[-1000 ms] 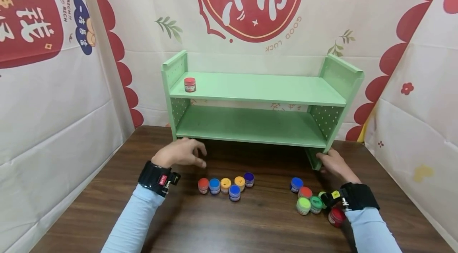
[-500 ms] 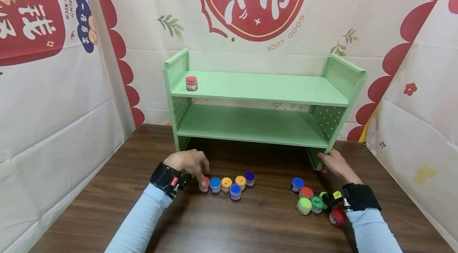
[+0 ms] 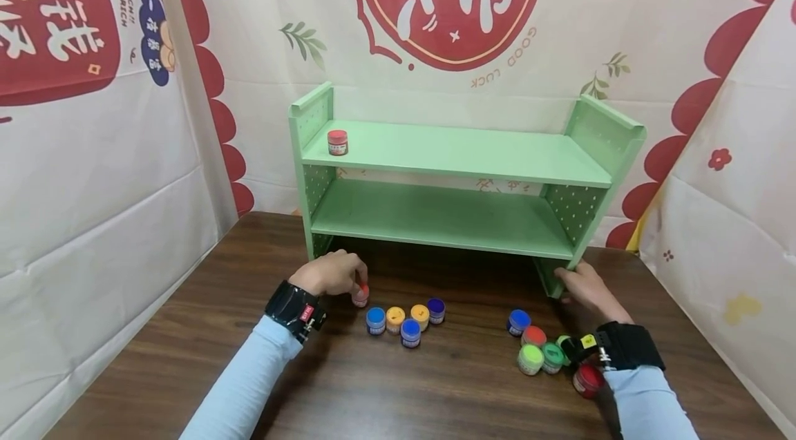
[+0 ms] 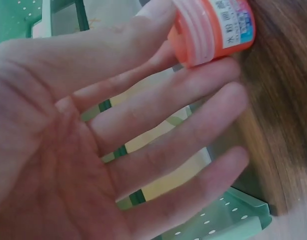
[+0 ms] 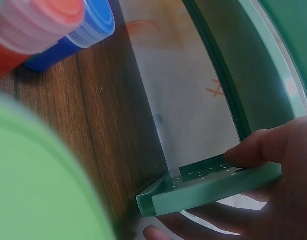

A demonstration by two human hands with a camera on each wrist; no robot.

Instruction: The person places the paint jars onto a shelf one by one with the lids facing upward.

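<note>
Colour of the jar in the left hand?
Jar is orange-red; shows best in left wrist view.

Left hand [image 3: 332, 273]: thumb [image 4: 118, 47] pinching against fingers [image 4: 213, 72], outer fingers [image 4: 183, 132] extended. Right hand [image 3: 591, 291]: gripping, thumb opposed to fingers. Hands positioned well apart.

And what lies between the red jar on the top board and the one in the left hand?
In the head view, the lower green board, with no jar on it, lies between the upper jar and the held jar.
</note>
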